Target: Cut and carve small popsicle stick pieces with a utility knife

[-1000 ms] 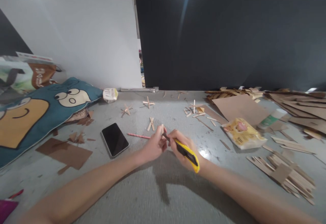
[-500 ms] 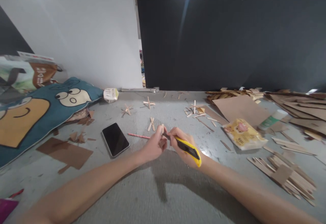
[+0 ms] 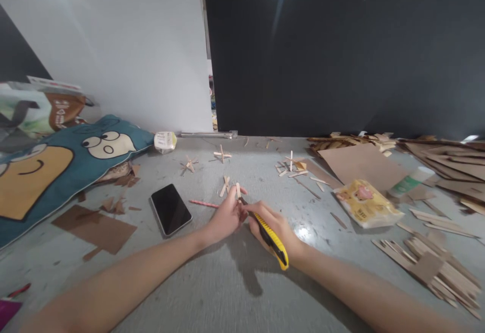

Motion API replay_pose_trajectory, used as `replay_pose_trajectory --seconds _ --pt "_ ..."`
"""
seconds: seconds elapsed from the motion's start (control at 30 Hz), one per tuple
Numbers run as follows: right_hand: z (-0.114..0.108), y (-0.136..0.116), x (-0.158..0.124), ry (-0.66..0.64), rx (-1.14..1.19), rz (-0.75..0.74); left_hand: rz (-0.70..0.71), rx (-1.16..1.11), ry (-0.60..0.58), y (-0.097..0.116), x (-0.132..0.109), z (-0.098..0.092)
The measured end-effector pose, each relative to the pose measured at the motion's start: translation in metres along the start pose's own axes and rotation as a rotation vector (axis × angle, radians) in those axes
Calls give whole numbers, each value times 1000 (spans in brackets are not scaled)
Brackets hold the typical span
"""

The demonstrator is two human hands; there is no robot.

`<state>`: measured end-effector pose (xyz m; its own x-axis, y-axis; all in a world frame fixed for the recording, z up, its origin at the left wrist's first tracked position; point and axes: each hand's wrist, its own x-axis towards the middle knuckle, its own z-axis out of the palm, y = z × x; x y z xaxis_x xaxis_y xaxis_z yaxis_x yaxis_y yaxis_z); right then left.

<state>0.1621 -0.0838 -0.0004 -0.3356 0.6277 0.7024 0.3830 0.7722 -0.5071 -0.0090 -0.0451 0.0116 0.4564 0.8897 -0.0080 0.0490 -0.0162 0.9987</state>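
My left hand (image 3: 227, 217) is closed on a short wooden craft stick (image 3: 238, 190), which stands up from between the fingers. My right hand (image 3: 278, 227) grips a yellow and black utility knife (image 3: 273, 238), its blade end against or very close to the stick. Whether the blade cuts into the wood is too small to tell. Just beyond the left hand lies a small star of crossed craft sticks (image 3: 226, 185). A red-and-white striped thin rod (image 3: 203, 203) lies beside that hand, partly hidden by it.
A phone (image 3: 171, 209) and cut brown cardboard (image 3: 94, 228) lie left, near a blue cartoon cushion (image 3: 109, 143). To the right are a yellow tissue pack (image 3: 366, 204), a glue stick (image 3: 411, 181) and bundled craft sticks (image 3: 432, 267). More crossed sticks (image 3: 222, 154) sit farther back.
The knife's handle has swung downward and left as my right hand turned, and the blade end has moved slightly left. My left hand has shifted a little left with the stick.
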Motion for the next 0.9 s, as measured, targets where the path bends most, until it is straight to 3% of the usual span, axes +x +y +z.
replay_pose_trajectory --seconds 0.13,0.33,0.53,0.77,0.9 --pt "-3 -3 -1 8 -62 -21 -7 -30 -7 -3 1 1" --pt "-8 -7 -3 133 -43 108 66 45 -30 -2 0 4" --pt "-19 -14 8 119 -20 152 146 201 -22 -10 1 1" --pt "-34 -9 25 101 195 467 88 222 -55 -15 7 -1" --pt "-29 3 27 180 444 590 56 173 -75 -12 7 0"
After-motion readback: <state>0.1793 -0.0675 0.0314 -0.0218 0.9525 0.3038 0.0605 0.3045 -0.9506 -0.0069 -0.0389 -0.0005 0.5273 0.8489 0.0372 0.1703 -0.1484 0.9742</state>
